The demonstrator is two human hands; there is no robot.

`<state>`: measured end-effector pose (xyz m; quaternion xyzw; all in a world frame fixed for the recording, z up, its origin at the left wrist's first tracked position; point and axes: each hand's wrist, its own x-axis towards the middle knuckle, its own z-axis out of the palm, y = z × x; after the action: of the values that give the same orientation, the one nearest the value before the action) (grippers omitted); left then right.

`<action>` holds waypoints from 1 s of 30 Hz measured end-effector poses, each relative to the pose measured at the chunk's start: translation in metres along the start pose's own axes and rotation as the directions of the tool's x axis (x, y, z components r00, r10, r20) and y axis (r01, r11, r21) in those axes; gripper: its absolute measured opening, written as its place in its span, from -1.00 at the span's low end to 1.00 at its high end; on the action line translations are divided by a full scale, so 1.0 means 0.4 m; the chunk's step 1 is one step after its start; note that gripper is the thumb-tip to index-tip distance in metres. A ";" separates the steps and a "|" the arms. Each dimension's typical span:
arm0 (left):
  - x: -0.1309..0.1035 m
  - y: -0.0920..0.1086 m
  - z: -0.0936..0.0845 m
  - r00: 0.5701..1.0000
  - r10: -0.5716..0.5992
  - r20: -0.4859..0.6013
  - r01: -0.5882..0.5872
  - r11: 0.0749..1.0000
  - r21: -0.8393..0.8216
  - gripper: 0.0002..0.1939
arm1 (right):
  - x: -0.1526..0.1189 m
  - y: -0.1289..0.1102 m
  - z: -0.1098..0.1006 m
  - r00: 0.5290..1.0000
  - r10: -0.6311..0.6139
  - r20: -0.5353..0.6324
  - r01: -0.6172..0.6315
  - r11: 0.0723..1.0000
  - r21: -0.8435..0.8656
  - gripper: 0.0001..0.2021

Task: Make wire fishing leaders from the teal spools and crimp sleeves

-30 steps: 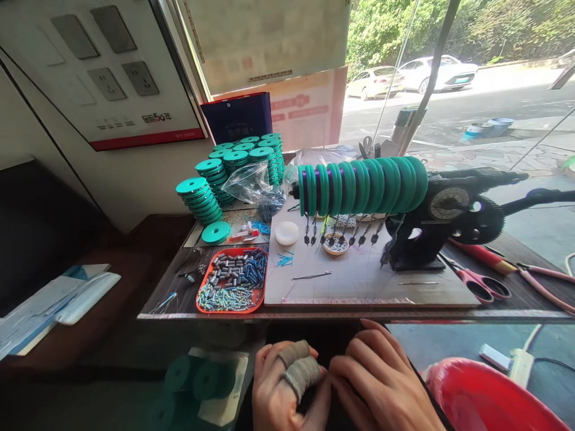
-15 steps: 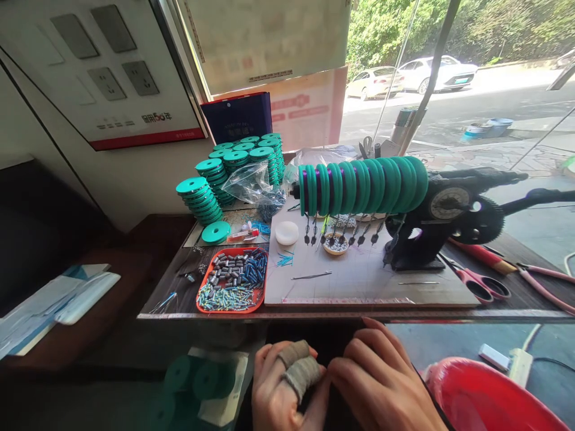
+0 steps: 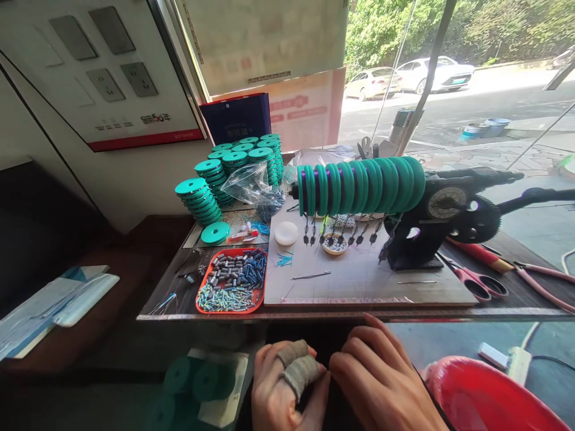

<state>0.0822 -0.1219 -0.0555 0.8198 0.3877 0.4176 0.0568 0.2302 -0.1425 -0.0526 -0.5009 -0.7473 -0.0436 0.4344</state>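
below crosswise spools [image 3: 381, 185] pointing leftward, left hand [image 3: 281, 392] and right hand [image 3: 381, 377] curl, contents unclear.

Wall display panel [image 3: 121, 111]: "50" and "年" were legible in the slogan [image 3: 156, 118], characters before them less certain; small captions under the sockets [image 3: 105, 84] too tiny. Red strip [image 3: 171, 138] along its bottom carried pale lettering, unreadable. Navy bag [image 3: 236, 114]: faint characters, couldn't be made out. Pink poster [image 3: 309, 126]: washed-out lettering, same. Measuring tape [image 3: 188, 316] on the tabletop edge and winder dial [image 3: 447, 203] had markings too small to read.
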 end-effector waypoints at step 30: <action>0.062 -0.025 -0.026 0.967 0.008 0.254 -0.021 0.998 0.051 -0.76 | 0.021 0.029 -0.010 1.000 -0.005 0.004 0.005 1.000 0.016 -0.69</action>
<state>0.0775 -0.1005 -0.0369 0.8705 0.3823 0.2992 0.0809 0.2408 -0.1328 -0.0484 -0.4954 -0.7499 -0.0375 0.4368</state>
